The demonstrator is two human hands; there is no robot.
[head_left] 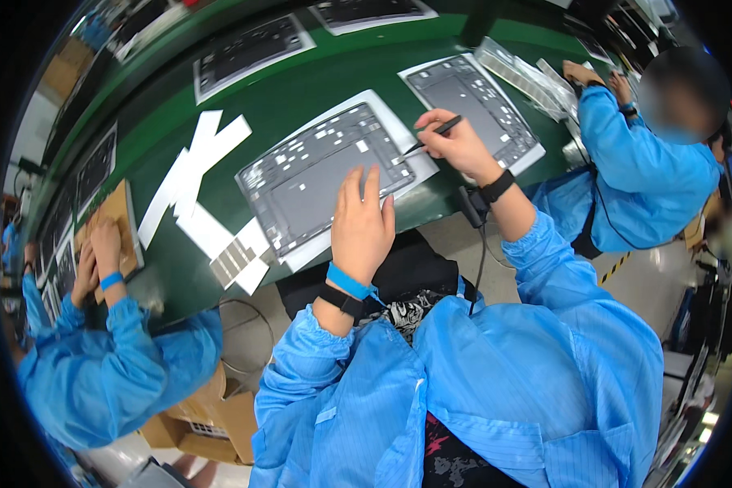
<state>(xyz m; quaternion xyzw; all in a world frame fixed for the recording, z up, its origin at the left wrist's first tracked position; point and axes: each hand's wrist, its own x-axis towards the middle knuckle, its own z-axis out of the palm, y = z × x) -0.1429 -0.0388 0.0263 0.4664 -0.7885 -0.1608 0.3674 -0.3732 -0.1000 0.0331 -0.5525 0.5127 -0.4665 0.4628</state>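
Observation:
A dark grey flat panel [297, 195] dotted with small white and silver pieces lies on a white sheet [421, 165] in front of me. My left hand [362, 221] rests on the panel's near edge with fingers stretched out, holding nothing. Above the panel's right end, my right hand [462, 148] grips a slim black pen-like tool [447, 126]. The tool points down and left, its tip by small light pieces near the panel's right edge. Whether the tip touches them I cannot tell.
Overlapping white strips [175, 179] and a strip sheet with grey patches [233, 260] lie left on the green table [171, 276]. Another panel [472, 102] lies right, others at the back. Co-workers in blue sleeves [610, 130] work on both sides. A cable [484, 252] hangs at the front edge.

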